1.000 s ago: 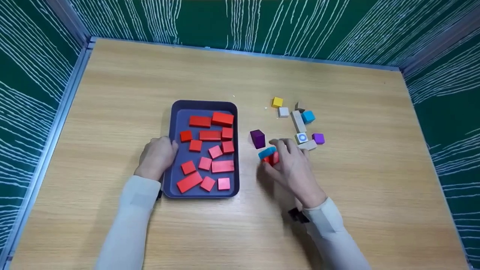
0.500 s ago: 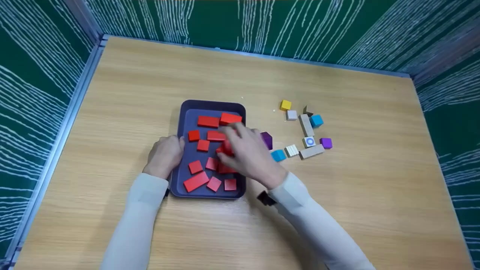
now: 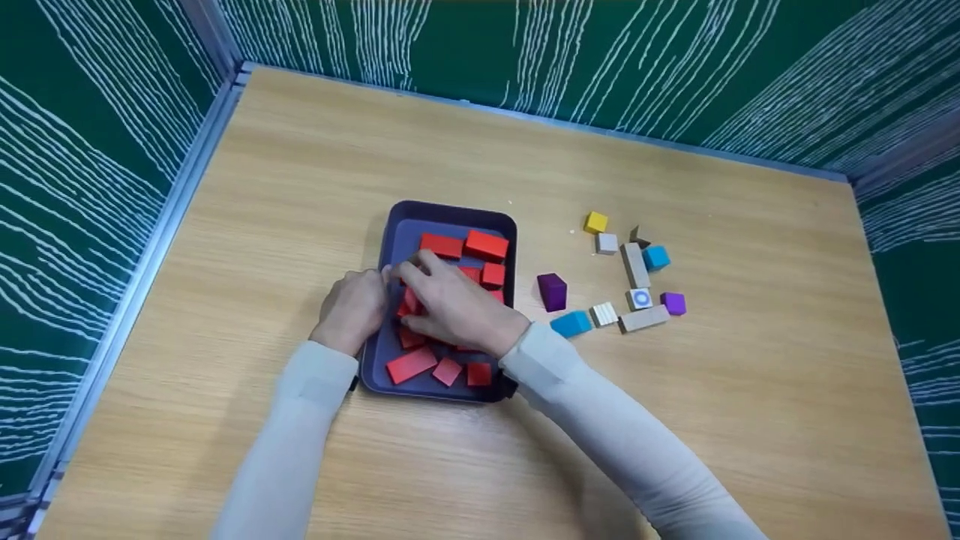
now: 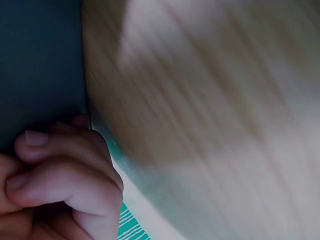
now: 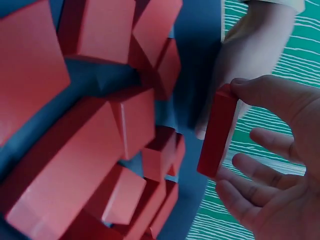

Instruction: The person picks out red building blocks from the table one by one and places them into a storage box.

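A dark blue tray (image 3: 405,216) holds several red blocks. At the tray's left side, my left hand (image 3: 352,309) grips the rim; in the left wrist view its curled fingers (image 4: 75,185) lie against the tray's dark wall. Over the left half of the tray reaches my right hand (image 3: 461,304), covering several blocks in the head view. The right wrist view shows a slim red block (image 5: 218,132) pinched between thumb and fingertips, raised above the tray floor near its left side. Other red blocks (image 5: 65,165) lie in the tray below.
Right of the tray on the wooden table stand a purple block (image 3: 552,292), a blue block (image 3: 571,324) and a ridged white block (image 3: 604,315). Farther right are grey blocks (image 3: 635,265), a small purple cube (image 3: 673,304) and a yellow cube (image 3: 596,222). Green walls border the table.
My right hand has carried red from the loose blocks at the right across to the tray's left side. My left hand keeps its grip on the rim. The head view has shifted.
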`<state>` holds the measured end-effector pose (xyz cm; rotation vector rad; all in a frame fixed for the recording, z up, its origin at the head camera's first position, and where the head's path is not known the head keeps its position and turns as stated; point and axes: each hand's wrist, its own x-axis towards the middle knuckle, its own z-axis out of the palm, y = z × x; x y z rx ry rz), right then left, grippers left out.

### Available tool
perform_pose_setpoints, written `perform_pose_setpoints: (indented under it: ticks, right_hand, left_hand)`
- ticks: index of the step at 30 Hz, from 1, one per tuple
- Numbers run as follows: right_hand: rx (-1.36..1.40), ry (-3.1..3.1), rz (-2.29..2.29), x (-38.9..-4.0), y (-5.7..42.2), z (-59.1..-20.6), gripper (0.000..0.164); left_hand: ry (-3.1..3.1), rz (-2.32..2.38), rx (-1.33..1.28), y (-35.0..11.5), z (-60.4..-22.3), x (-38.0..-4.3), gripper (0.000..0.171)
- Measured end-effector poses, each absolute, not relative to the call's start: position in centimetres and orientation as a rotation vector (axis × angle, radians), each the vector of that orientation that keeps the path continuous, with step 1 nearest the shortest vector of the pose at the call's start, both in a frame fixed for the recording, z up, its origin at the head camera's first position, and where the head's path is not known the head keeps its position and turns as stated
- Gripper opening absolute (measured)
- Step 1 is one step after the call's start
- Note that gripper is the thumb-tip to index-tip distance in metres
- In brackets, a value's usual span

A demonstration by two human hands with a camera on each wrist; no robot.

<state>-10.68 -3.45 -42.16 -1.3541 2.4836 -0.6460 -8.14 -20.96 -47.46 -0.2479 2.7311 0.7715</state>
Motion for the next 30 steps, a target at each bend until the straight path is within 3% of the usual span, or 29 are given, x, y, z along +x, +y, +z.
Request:
perform_pose_setpoints:
  ticks: [8, 17, 25, 30]
  right_hand:
    - [-1.360, 2.450, -0.571, -10.8, -3.6, -44.0, 0.058]
    - [-1.383, 2.504, -0.689, -10.6, -3.6, -45.8, 0.047]
    - [-1.303, 2.570, -0.635, -10.5, -3.6, -46.5, 0.047]
    - [-1.312, 2.597, -0.595, -10.5, -3.5, -46.5, 0.044]
  left_hand:
    - [2.755, 0.769, -0.216, -19.9, -47.8, -8.1, 0.053]
    - [2.737, 0.755, -0.193, -19.5, -48.1, -8.4, 0.029]
    - [2.731, 0.730, -0.106, -19.6, -48.7, -8.9, 0.031]
    - [2.714, 0.712, -0.091, -20.0, -49.4, -9.1, 0.041]
